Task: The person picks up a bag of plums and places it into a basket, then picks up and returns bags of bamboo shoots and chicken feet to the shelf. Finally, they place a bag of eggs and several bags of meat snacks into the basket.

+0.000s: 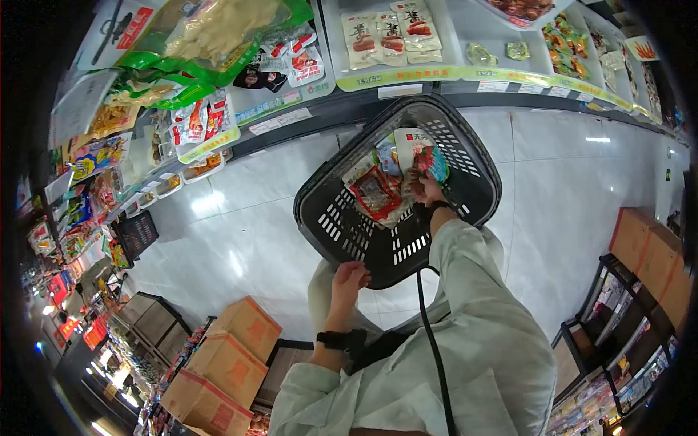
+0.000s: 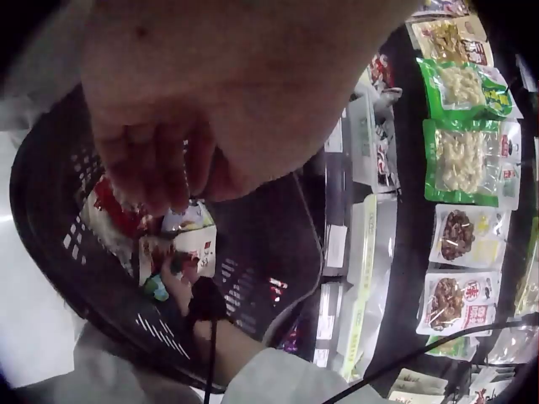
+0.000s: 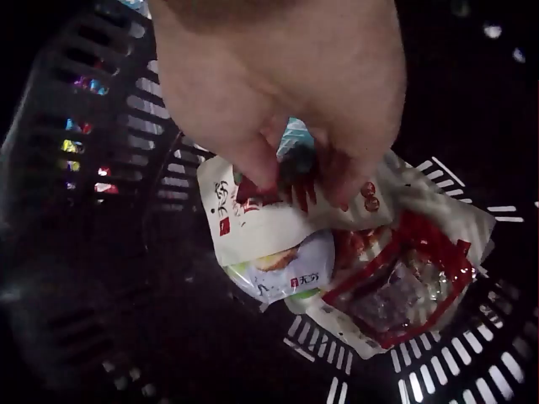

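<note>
A black slotted basket (image 1: 378, 272) stands on the floor in front of the person's legs. Down inside it, my right hand (image 1: 427, 190) pinches a cream packet (image 3: 244, 219) with a red and teal print. Beside that packet lie a white packet (image 3: 307, 265) and a larger red-framed packet (image 3: 404, 295) with a see-through window. My left hand (image 1: 350, 280) is by the basket's near left rim, its fingers loosely bent and holding nothing; whether it touches the rim I cannot tell. In the left wrist view, the left hand (image 2: 168, 151) hangs over the basket.
Shelves of snack packets (image 2: 467, 160) run along the far side, with white trays (image 1: 396, 75) at their edge. Cardboard boxes (image 1: 236, 363) are stacked at the lower left, more boxes (image 1: 647, 254) at the right. A black cable (image 1: 434, 349) hangs across the sleeve side.
</note>
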The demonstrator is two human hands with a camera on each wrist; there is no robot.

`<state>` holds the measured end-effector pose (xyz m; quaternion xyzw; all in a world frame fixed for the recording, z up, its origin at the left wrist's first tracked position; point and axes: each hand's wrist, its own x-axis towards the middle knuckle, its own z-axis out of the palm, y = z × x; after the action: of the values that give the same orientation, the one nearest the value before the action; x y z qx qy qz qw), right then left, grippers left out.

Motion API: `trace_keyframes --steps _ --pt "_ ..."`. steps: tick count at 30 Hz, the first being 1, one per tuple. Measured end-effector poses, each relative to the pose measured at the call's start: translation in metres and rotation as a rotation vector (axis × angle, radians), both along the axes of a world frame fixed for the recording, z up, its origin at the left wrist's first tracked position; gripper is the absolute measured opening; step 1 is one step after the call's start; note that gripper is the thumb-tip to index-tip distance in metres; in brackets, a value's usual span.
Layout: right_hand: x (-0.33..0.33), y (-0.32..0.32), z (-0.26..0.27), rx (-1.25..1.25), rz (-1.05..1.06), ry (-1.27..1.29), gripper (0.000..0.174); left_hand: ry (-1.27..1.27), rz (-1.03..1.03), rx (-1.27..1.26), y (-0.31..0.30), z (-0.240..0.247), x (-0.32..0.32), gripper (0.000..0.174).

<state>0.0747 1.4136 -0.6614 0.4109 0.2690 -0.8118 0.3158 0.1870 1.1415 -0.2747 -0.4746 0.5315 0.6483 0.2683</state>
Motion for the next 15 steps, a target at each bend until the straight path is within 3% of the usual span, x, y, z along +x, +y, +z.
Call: trace_keyframes --steps 1,2,6,10,12,15 --pt "-0.001 0.002 -0.012 -0.020 -0.003 -0.030 0.034 0.017 0.010 -0.015 -0.005 -0.001 -0.001 0.019" --pt "-0.008 -0.002 0.007 0.124 0.058 -0.021 0.028 0.000 0.031 -0.034 -0.006 0.007 -0.009 0.017" --pt "-0.017 -0.015 0.051 0.184 -0.188 -0.154 0.023 0.006 0.068 -0.019 -0.014 0.014 -0.006 0.015" --pt "-0.006 -0.013 0.090 0.276 -0.458 -0.219 0.021 0.021 0.033 0.031 -0.006 0.057 -0.015 0.016" --pt "-0.013 -0.022 0.162 0.390 -0.552 -0.241 0.017 0.039 0.011 0.046 -0.002 0.088 -0.018 0.016" --pt "-0.017 -0.027 0.244 0.393 -0.506 -0.182 0.017 0.088 -0.031 0.075 0.001 0.136 -0.029 0.016"
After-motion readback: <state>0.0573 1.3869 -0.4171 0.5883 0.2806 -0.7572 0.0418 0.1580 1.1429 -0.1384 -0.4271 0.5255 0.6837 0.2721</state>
